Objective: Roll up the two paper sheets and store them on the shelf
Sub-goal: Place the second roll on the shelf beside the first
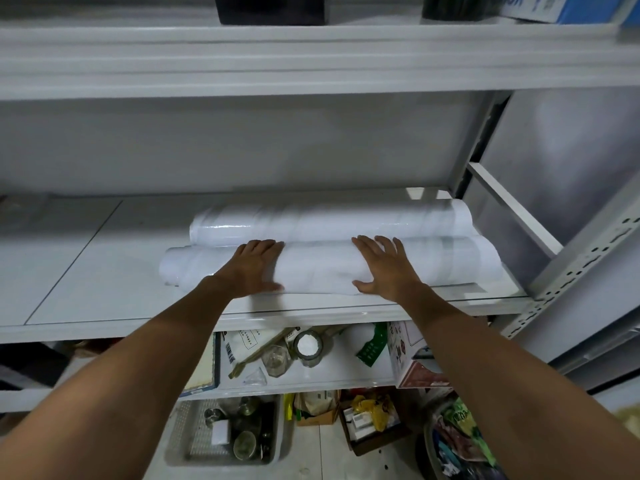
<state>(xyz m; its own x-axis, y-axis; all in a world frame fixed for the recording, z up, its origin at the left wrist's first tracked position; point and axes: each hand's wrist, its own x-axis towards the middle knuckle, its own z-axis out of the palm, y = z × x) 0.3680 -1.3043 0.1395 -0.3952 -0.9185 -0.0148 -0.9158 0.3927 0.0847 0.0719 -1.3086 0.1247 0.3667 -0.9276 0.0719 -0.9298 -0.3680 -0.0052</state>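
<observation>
Two white paper rolls lie side by side along the middle shelf. The far roll sits toward the back. The near roll lies just in front of it, touching it. My left hand rests flat on the near roll's left half, fingers straight over its top. My right hand lies flat on the right half, fingers spread, thumb at the roll's front side. Both rolls' right ends reach close to the shelf's right end.
A white shelf board runs overhead with a black box on it. A perforated metal upright stands at the right. The lower shelf holds glass jars, boxes and papers; a plastic basket sits on the floor.
</observation>
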